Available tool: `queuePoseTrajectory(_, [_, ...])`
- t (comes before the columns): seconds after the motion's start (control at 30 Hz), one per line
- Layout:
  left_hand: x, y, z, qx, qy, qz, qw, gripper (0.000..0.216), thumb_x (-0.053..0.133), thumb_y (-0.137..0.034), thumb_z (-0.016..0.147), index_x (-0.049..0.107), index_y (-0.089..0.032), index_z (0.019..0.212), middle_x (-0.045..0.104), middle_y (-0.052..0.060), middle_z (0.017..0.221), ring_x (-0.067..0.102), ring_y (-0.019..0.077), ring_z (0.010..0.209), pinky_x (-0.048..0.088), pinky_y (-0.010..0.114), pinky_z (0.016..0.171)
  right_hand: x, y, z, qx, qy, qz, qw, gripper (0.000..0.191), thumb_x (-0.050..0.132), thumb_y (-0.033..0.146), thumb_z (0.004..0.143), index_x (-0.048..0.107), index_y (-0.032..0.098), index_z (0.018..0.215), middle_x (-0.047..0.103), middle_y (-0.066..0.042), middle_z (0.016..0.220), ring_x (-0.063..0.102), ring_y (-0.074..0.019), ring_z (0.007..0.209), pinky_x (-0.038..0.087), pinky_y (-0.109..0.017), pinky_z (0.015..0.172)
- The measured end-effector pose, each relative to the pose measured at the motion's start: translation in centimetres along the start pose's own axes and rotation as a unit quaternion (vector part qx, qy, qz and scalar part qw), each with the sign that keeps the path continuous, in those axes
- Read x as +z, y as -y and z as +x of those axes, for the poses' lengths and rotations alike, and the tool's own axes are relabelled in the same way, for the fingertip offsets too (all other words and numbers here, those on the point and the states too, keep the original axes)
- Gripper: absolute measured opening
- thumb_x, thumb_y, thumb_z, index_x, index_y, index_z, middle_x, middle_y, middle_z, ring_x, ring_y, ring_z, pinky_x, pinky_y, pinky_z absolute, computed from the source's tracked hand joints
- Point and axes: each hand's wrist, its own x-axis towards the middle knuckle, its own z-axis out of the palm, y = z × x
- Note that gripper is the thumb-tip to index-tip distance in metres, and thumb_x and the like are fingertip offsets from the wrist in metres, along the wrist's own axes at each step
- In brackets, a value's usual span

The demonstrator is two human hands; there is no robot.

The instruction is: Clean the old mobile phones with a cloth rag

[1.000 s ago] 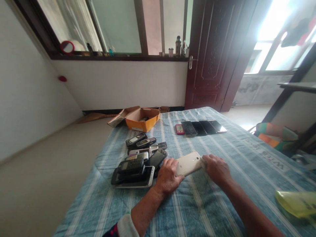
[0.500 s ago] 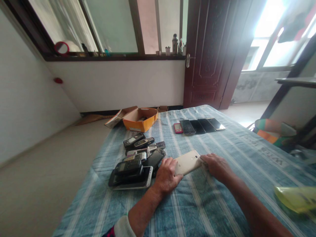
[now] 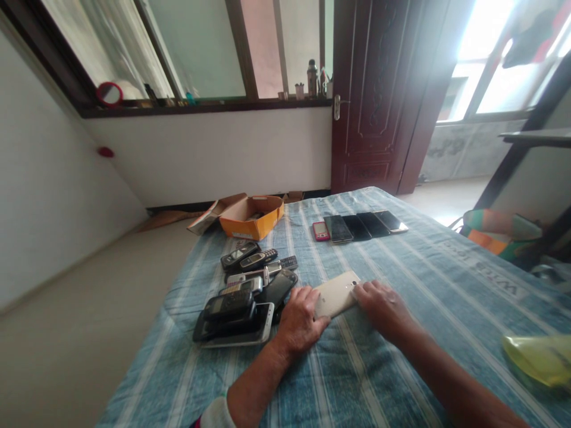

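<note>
A pale gold smartphone [image 3: 336, 294] lies back up on the striped cloth, its camera toward the right end. My left hand [image 3: 300, 318] is closed around its left end, thumb along the near edge. The bunched fingers of my right hand [image 3: 383, 309] press on the right end beside the camera; anything under those fingertips is hidden. Just left of my left hand is a heap of old phones, among them a black keypad phone [image 3: 229, 306] on top of a white-framed smartphone [image 3: 265, 333], and a dark smartphone [image 3: 279, 287].
The striped blue cloth [image 3: 392, 380] covers the surface. An open orange box [image 3: 252, 226] stands at the far left. Farther back, a small red phone [image 3: 320, 231] lies beside a row of dark smartphones [image 3: 341, 229]. A yellow translucent item [image 3: 539, 359] is at the right edge.
My right hand has slid left from the phone's right edge onto its back near the camera. My left hand and the smartphone stay in place. The view has shifted slightly.
</note>
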Motion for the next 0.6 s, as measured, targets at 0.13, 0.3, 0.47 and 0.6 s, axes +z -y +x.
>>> queuePoseTrajectory(0.13, [0.1, 0.1, 0.1, 0.002, 0.005, 0.002, 1.0, 0.041, 0.076, -0.024, 0.071, 0.061, -0.012, 0.108, 0.06, 0.012, 0.112, 0.05, 0.0303, 0.108, 0.043, 0.041, 0.097, 0.3, 1.3, -0.2, -0.039, -0.04, -0.008, 0.998, 0.012, 0.054, 0.009, 0.089, 0.063, 0.018, 0.092, 0.064, -0.008, 0.087, 0.054, -0.0223, 0.081, 0.032, -0.031, 0.063])
queuePoseTrajectory(0.3, [0.0, 0.0, 0.1, 0.006, 0.003, 0.004, 1.0, 0.03, 0.072, -0.022, 0.073, 0.062, -0.015, 0.1, 0.062, 0.009, 0.104, 0.052, 0.0286, 0.102, 0.046, 0.041, 0.092, 1.2, 2.7, -0.3, -0.103, -0.117, -0.005, 0.988, 0.006, 0.06, 0.014, 0.088, 0.061, 0.019, 0.087, 0.06, -0.005, 0.081, 0.05, -0.0212, 0.076, 0.031, -0.032, 0.064])
queuePoseTrajectory(0.47, [0.1, 0.1, 0.0, 0.016, -0.004, -0.001, 1.0, 0.023, 0.069, -0.021, 0.074, 0.061, -0.017, 0.096, 0.062, 0.008, 0.101, 0.053, 0.0272, 0.101, 0.046, 0.039, 0.092, 1.3, 3.3, -0.3, -0.155, -0.156, 0.032, 0.975, 0.004, 0.064, 0.017, 0.087, 0.061, 0.02, 0.087, 0.06, -0.003, 0.08, 0.048, -0.0205, 0.075, 0.029, -0.032, 0.064])
queuePoseTrajectory(0.6, [0.1, 0.2, -0.1, 0.016, -0.005, -0.006, 1.0, 0.024, 0.068, -0.022, 0.074, 0.061, -0.018, 0.096, 0.062, 0.008, 0.102, 0.053, 0.0269, 0.101, 0.046, 0.04, 0.092, 1.0, 3.0, -0.2, -0.157, -0.142, 0.057, 0.976, 0.005, 0.066, 0.017, 0.086, 0.061, 0.02, 0.086, 0.06, -0.001, 0.08, 0.049, -0.0199, 0.075, 0.03, -0.032, 0.066])
